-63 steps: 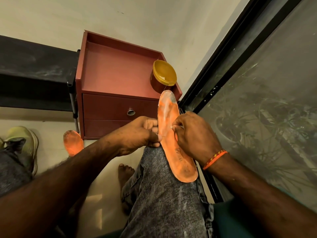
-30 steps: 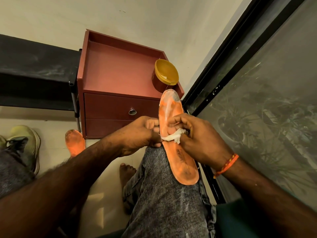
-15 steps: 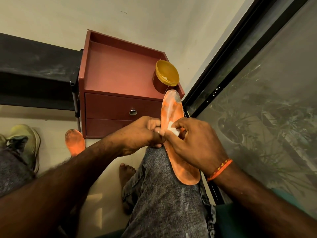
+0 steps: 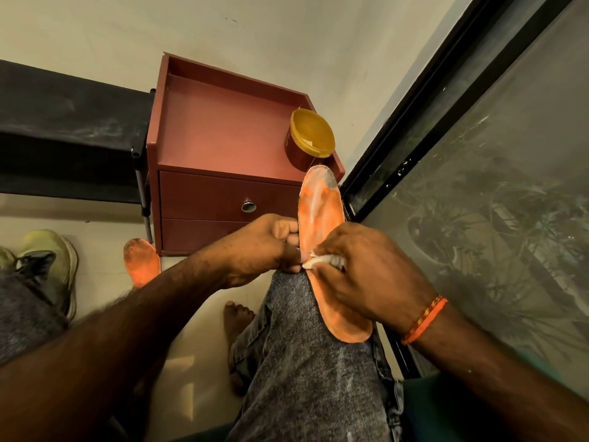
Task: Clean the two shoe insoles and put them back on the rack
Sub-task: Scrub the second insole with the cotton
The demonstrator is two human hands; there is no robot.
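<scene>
Currently: orange insole [image 4: 318, 212] across right knee [image 4: 306, 362], left hand [image 4: 264, 247] gripping its left edge, right hand [image 4: 360, 275] pinching white wipe [image 4: 322, 260] against its middle; second insole [image 4: 141, 261] on floor beside red cabinet [image 4: 223, 138].

One orange insole [image 4: 320, 215] lies lengthwise along the person's raised knee, toe end pointing away toward the red cabinet, heel end nearest the camera. Its top face shows pale whitish streaks and a grey, grimy patch at the toe. The left hand [image 4: 264, 247] grips its left edge at mid-length — the right hand [image 4: 366, 275] presses a small white cloth [image 4: 322, 260] onto its middle. The second insole [image 4: 141, 261], also orange with a dirty dark toe, lies on the floor beside the cabinet's foot, partly hidden by the left forearm.
</scene>
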